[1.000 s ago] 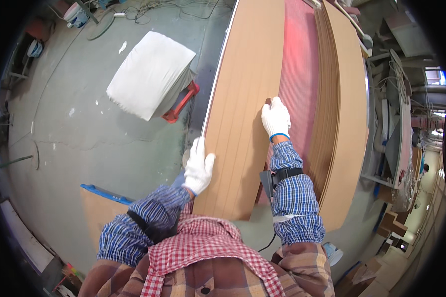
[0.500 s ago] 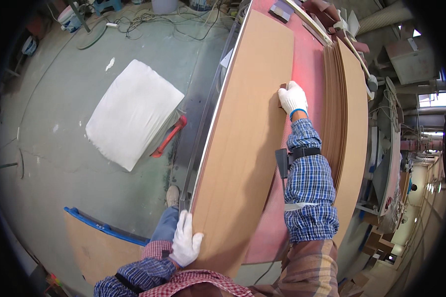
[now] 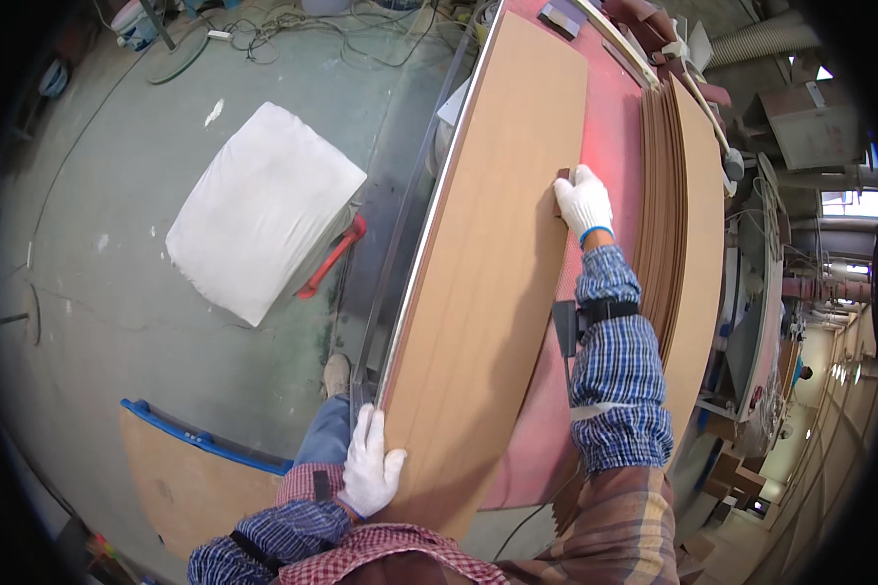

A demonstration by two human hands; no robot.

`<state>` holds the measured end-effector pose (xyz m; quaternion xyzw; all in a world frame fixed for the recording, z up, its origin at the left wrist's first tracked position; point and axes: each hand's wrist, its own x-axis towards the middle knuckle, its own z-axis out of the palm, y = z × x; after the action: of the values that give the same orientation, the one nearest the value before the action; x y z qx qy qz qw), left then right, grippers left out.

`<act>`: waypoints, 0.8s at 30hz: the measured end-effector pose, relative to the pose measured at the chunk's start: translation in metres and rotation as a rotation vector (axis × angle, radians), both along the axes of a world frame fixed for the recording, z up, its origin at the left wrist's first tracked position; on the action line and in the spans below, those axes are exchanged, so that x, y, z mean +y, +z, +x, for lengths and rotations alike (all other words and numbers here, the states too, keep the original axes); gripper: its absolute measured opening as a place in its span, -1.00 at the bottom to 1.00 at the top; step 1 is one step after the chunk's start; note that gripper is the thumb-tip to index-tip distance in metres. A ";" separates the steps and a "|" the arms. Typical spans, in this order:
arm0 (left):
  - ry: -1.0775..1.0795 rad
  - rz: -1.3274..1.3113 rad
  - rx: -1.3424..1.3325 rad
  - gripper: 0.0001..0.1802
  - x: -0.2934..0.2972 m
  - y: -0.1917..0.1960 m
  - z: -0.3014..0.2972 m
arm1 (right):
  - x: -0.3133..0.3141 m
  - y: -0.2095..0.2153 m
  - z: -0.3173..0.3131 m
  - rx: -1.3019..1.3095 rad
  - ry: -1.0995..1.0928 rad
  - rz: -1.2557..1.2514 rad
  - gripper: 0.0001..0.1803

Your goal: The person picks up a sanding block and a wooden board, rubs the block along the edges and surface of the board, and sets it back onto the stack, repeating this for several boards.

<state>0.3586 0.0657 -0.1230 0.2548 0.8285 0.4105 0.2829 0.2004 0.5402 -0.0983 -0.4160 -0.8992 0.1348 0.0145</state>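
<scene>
Biggest thing in view is the red table (image 3: 610, 136), a long machine bed running away from the person, and lying flat along it is a long brown board (image 3: 498, 253), its near end close to the person's waist and its far end up by the top of the bed. It sits lengthwise on the red surface, with its left edge running along a pale metal rail (image 3: 400, 283), which looks like why it lies so straight.

Just to the right, a stack of similar boards (image 3: 688, 214) stands on edge against the machine, thin edges showing, kept within an arm's reach.

Down on the concrete floor (image 3: 117, 244) to the left sits a white padded block (image 3: 263, 210) on a red frame, well apart from the table, and nearer the person a blue-edged panel (image 3: 190, 478) lies flat.

Now the hands, both in white gloves. The left hand (image 3: 371, 473) is clamped on the board's near left corner, fingers wrapped over the edge. The right hand (image 3: 583, 200) reaches far up and rests on the board's right edge, fingers curled over it: one hand at each side, spread wide, likely to keep so long a piece steady.
</scene>
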 end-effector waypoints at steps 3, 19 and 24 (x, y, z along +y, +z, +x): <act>0.019 0.021 -0.007 -0.24 0.005 -0.003 -0.002 | -0.034 -0.002 0.041 0.009 -0.023 -0.040 -0.68; 0.127 0.092 0.045 -0.35 0.029 -0.031 -0.030 | -0.316 0.012 0.297 -0.072 -0.060 -0.210 -0.78; 0.112 0.073 0.184 -0.31 0.032 -0.042 -0.037 | -0.391 0.007 0.365 -0.053 -0.051 -0.224 -0.80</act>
<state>0.3212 0.0981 -0.1650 0.2549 0.8484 0.4306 0.1727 0.5651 0.1496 -0.0910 -0.4412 -0.8677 0.2229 -0.0527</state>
